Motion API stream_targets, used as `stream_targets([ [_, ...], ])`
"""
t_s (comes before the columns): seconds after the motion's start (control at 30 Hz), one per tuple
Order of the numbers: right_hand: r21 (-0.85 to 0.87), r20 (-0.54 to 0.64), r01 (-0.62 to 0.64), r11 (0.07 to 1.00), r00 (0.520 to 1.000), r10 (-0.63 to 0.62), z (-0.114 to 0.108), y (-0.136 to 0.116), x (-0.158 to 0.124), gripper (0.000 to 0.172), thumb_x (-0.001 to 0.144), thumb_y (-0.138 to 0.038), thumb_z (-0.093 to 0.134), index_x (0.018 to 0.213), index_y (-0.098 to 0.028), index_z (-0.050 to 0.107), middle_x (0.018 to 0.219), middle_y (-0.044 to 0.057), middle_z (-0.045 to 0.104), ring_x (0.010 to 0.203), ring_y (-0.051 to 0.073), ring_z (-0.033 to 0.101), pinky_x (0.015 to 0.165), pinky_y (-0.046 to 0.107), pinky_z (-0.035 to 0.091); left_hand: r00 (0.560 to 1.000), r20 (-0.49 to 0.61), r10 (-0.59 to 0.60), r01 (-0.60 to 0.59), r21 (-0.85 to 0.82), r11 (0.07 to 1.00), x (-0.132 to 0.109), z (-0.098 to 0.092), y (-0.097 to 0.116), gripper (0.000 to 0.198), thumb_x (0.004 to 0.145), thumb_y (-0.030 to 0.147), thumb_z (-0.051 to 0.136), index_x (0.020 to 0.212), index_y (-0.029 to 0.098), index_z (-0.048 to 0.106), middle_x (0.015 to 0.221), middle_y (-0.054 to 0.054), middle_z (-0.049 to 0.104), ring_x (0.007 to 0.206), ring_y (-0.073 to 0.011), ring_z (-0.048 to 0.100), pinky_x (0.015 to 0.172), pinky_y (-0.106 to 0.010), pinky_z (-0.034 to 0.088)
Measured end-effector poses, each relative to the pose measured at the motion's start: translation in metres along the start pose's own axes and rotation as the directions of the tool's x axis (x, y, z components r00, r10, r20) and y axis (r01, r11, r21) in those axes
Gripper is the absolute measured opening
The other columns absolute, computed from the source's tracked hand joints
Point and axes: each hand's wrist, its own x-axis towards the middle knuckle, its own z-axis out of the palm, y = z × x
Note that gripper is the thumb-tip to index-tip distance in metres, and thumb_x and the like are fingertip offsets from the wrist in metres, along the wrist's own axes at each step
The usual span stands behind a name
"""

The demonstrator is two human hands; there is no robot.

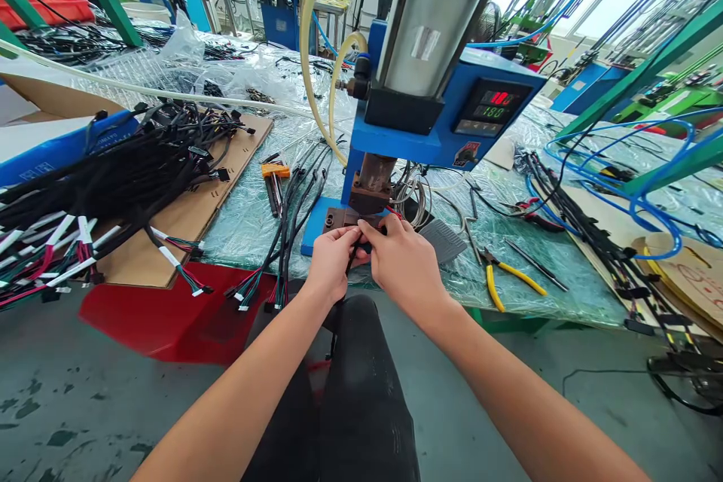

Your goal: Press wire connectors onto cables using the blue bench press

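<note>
My left hand [330, 260] and my right hand [404, 260] meet at the front of a blue press machine [418, 120]. Both pinch a thin black cable [353, 256] that hangs down toward my lap. The fingertips hold the cable's end at the brown metal die plate [339, 218] under the press head [370, 184]. A red wire tip [394, 212] shows just beyond my right fingers. The machine's display [494, 107] shows red and green digits.
A big pile of black wire harnesses [113, 181] lies on cardboard at the left. More harnesses [282, 241] hang over the table edge. Yellow-handled pliers [505, 275] and red-handled cutters [534, 212] lie at the right. A red bin [169, 320] stands below the table. Blue tubing [638, 188] loops at the right.
</note>
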Motion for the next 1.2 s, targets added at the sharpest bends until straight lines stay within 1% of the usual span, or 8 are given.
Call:
stream_targets([
  [0.3, 0.02, 0.005, -0.011, 1.0, 1.0, 0.011, 0.0, 0.0, 0.005, 0.046, 0.092, -0.02, 0.046, 0.137, -0.027, 0.058, 0.116, 0.013, 0.059, 0.105, 0.027, 0.057, 0.077, 0.032, 0.047, 0.999, -0.034, -0.043, 0.044, 0.027, 0.999, -0.002, 0.003, 0.006, 0.003, 0.071, 0.012, 0.068, 0.072, 0.01, 0.066, 0.061, -0.001, 0.065, 0.041, -0.0065, 0.051, 0.048, -0.021, 0.05],
  [0.57, 0.101, -0.014, -0.033, 0.994, 0.999, 0.035, 0.006, 0.0, 0.005, 0.048, 0.092, -0.017, 0.044, 0.136, -0.027, 0.059, 0.116, 0.011, 0.062, 0.106, 0.025, 0.058, 0.079, 0.031, 0.048, 0.995, 0.062, 0.077, -0.09, 0.252, 0.964, -0.001, -0.012, 0.0, 0.014, 0.079, 0.027, 0.067, 0.082, 0.013, 0.066, 0.073, -0.004, 0.07, 0.045, -0.008, 0.055, 0.051, -0.022, 0.05],
  [0.67, 0.142, 0.01, -0.06, 0.988, 0.998, 0.06, 0.007, 0.001, 0.003, 0.05, 0.093, -0.017, 0.043, 0.138, -0.03, 0.058, 0.117, 0.01, 0.062, 0.106, 0.024, 0.059, 0.075, 0.03, 0.048, 0.959, 0.107, 0.262, -0.282, 0.439, 0.853, 0.0, -0.017, -0.007, 0.014, 0.079, 0.028, 0.068, 0.087, 0.016, 0.066, 0.077, -0.004, 0.07, 0.055, -0.0126, 0.061, 0.054, -0.024, 0.05],
  [0.73, 0.159, 0.017, -0.079, 0.984, 0.997, 0.077, 0.008, 0.002, 0.002, 0.05, 0.093, -0.018, 0.042, 0.139, -0.031, 0.056, 0.117, 0.009, 0.062, 0.105, 0.023, 0.059, 0.073, 0.029, 0.049, 0.89, 0.163, 0.426, -0.433, 0.592, 0.679, 0.0, -0.019, -0.01, 0.013, 0.079, 0.027, 0.068, 0.089, 0.019, 0.068, 0.08, -0.005, 0.071, 0.066, -0.0167, 0.066, 0.06, -0.025, 0.05],
  [0.8, 0.172, 0.015, -0.088, 0.981, 0.996, 0.087, 0.009, 0.002, 0.0, 0.051, 0.093, -0.018, 0.042, 0.14, -0.032, 0.056, 0.118, 0.008, 0.062, 0.106, 0.023, 0.059, 0.074, 0.029, 0.049, 0.83, 0.211, 0.516, -0.504, 0.68, 0.532, 0.0, -0.021, -0.012, 0.01, 0.081, 0.026, 0.066, 0.089, 0.02, 0.068, 0.081, -0.005, 0.072, 0.071, -0.0181, 0.067, 0.062, -0.025, 0.049],
  [0.83, 0.177, 0.015, -0.092, 0.98, 0.996, 0.091, 0.009, 0.002, 0.0, 0.051, 0.093, -0.018, 0.042, 0.14, -0.032, 0.055, 0.118, 0.008, 0.062, 0.106, 0.023, 0.059, 0.074, 0.029, 0.049, 0.828, 0.214, 0.518, -0.503, 0.69, 0.52, 0.0, -0.021, -0.012, 0.01, 0.082, 0.026, 0.064, 0.089, 0.02, 0.068, 0.08, -0.005, 0.072, 0.069, -0.0179, 0.066, 0.06, -0.025, 0.049],
  [1.03, 0.226, 0.007, -0.103, 0.969, 0.995, 0.104, 0.012, 0.002, -0.001, 0.052, 0.092, -0.018, 0.042, 0.14, -0.032, 0.055, 0.119, 0.008, 0.061, 0.108, 0.022, 0.058, 0.075, 0.029, 0.049, 0.957, 0.104, 0.269, -0.287, 0.441, 0.851, 0.006, -0.015, -0.008, 0.015, 0.084, 0.032, 0.062, 0.083, 0.017, 0.064, 0.069, -0.001, 0.066, 0.037, -0.0088, 0.048, 0.039, -0.024, 0.046],
  [1.2, 0.31, -0.004, -0.103, 0.945, 0.994, 0.109, 0.012, 0.005, 0.001, 0.05, 0.092, -0.018, 0.042, 0.138, -0.031, 0.058, 0.117, 0.007, 0.062, 0.107, 0.021, 0.059, 0.078, 0.028, 0.049, 0.987, 0.049, 0.153, -0.16, 0.357, 0.92, 0.004, -0.007, 0.0, 0.014, 0.079, 0.028, 0.065, 0.077, 0.014, 0.064, 0.065, 0.0, 0.063, 0.036, -0.0066, 0.045, 0.035, -0.021, 0.045],
])
